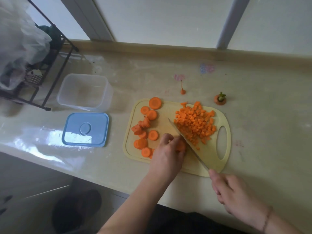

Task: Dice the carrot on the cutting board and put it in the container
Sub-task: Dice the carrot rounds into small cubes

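A pale yellow cutting board [212, 154] lies on the counter. Several round carrot slices [152, 114] are spread over its left half, and a heap of diced carrot [195, 124] fills its upper right. My left hand [167, 152] curls over a stack of carrot slices [181, 146] near the board's front. My right hand [231, 191] grips the handle of a knife [184, 141], whose blade lies diagonally against that stack, beside the diced heap. The clear plastic container [84, 92] stands left of the board with nothing in it.
The container's blue lid [86, 129] lies flat in front of it. A carrot tip [182, 91] and a carrot top with green stub [220, 99] sit on the counter behind the board. A black wire rack [50, 68] with plastic bags stands at far left.
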The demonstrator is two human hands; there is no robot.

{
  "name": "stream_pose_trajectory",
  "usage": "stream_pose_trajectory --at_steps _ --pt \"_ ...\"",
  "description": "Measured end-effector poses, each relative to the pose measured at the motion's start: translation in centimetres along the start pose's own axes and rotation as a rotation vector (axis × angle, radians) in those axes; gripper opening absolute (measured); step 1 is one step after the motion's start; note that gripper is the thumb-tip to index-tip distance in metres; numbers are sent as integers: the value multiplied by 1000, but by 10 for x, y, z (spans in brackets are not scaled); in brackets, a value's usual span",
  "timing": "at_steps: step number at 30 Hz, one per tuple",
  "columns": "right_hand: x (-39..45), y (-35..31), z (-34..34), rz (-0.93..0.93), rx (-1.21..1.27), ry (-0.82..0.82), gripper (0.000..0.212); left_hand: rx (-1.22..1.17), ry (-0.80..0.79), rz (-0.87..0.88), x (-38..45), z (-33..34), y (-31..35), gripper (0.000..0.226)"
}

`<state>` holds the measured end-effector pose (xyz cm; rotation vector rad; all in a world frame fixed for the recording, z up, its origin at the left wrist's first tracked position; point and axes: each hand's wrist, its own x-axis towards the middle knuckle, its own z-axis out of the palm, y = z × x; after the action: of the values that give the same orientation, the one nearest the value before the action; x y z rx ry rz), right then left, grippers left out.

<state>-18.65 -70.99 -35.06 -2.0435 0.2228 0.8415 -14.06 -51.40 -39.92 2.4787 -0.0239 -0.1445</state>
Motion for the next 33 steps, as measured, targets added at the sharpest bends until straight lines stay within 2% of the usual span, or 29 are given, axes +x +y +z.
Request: stream_pose_trajectory --at_steps 7,10,14,20,23,26,29,33 --pt "-6 2 -9 55 105 -41 84 46 16 72 -1 -2 -5 38" --pt "-8 2 -11 57 81 -28 83 49 -5 120 2 -6 -13 45" --pt "-10 1 -12 76 84 -51 71 53 -22 212 3 -12 -20 51" --pt "-13 -5 -9 65 54 -63 58 2 50 397 9 -3 -32 22" --pt "-9 -7 -5 29 10 -49 60 -23 143 348 6 4 -31 19" --pt "0 -14 -3 23 30 -58 61 -58 239 211 2 13 -21 24" --pt "7 -18 -6 -11 -50 -32 60 -76 249 112 4 18 -12 23" --pt "7 -17 -15 -15 -69 -44 60 -65 190 186 5 11 -20 22"
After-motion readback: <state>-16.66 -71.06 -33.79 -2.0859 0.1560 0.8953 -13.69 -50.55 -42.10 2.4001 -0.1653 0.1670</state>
